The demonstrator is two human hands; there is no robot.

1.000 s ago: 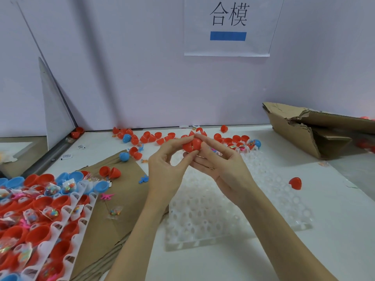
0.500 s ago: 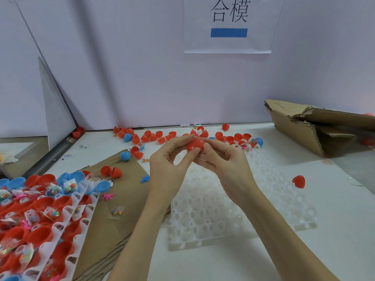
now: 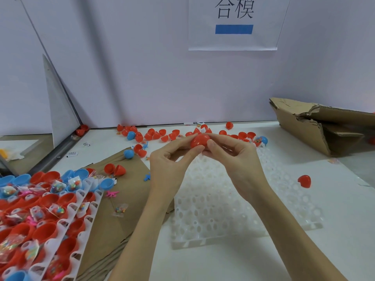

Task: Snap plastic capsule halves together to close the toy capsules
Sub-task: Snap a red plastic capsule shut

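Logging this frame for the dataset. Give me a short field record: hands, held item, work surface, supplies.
left hand: pinches the red capsule
right hand: pinches the same capsule from the other side
red capsule: held in the air above the white tray; seam hidden by fingers
white tray: on the table under the hands, holes bare
filled trays: near left, red and blue halves with toy packets
loose halves: scattered along the back wall
cardboard box: far right, torn

Two hands, the left hand [image 3: 166, 169] and right hand [image 3: 237, 159], share one red capsule [image 3: 199, 140]. One empty white tray [image 3: 243, 209] lies near; one torn cardboard box [image 3: 316, 126] far right; one paper sign [image 3: 233, 23] on the wall. Loose red halves along the far edge are too many to count.
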